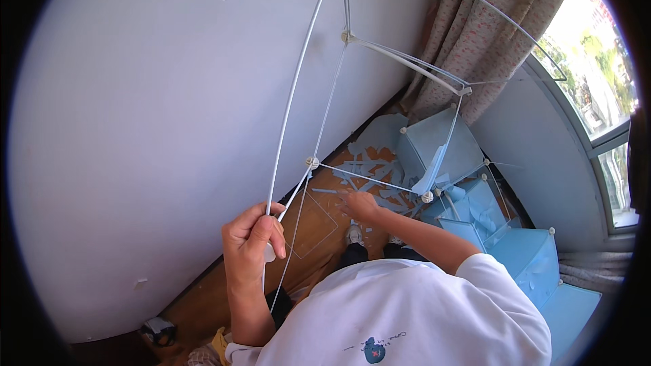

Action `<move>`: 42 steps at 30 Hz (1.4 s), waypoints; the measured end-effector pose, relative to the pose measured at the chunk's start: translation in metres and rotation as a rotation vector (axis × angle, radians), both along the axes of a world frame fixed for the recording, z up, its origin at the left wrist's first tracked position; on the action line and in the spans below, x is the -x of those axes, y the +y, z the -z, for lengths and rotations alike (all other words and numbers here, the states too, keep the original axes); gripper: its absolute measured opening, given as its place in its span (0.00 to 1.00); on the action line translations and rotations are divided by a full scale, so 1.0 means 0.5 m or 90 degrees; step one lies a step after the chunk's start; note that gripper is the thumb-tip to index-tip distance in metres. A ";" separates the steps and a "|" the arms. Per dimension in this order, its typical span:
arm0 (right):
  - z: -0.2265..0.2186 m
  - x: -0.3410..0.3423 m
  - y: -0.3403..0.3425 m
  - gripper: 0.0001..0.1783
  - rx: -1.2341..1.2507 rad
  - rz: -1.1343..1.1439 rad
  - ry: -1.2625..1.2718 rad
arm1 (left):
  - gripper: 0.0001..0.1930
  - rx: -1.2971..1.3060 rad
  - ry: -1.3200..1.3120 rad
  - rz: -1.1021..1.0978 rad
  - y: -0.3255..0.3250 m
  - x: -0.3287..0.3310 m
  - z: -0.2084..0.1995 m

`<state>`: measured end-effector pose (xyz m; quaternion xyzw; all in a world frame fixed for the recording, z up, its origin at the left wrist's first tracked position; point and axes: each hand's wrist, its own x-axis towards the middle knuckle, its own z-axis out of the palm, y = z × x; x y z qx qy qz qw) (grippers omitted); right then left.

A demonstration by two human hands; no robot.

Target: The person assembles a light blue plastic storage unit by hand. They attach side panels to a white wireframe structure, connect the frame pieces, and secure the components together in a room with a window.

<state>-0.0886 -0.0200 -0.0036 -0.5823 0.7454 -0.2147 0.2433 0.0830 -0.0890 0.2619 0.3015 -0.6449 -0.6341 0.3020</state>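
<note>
A wire-rack frame of white metal rods [296,88] rises in front of me, joined by round white plastic connectors [312,163]. My left hand [251,238] is closed around rods at the frame's near corner, with a white connector [269,252] just under the fingers. Lower down, my right hand [358,205] is curled inside the frame's outline. A thin pale blue strip [324,191] meets its fingertips; whether it is held or lies on the floor behind cannot be told. A torn blue sheet [432,171] hangs from a rod at the frame's right.
Torn blue pieces [369,166] litter the wooden floor [313,227] ahead of my feet. Blue-panelled cubes [444,141] stand along the right, below the window [593,61]. A white wall [156,129] is at left; a patterned curtain [468,20] hangs behind the frame.
</note>
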 end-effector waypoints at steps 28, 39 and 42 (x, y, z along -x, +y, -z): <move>0.046 0.035 -0.035 0.09 0.263 0.111 0.079 | 0.14 -0.012 0.076 0.106 0.028 0.043 -0.015; 0.078 0.054 -0.010 0.05 0.180 -0.105 0.203 | 0.13 -0.090 0.041 0.083 0.037 0.058 -0.011; 0.063 0.028 -0.022 0.10 0.103 0.144 0.070 | 0.14 -0.081 0.057 0.097 0.044 0.063 -0.015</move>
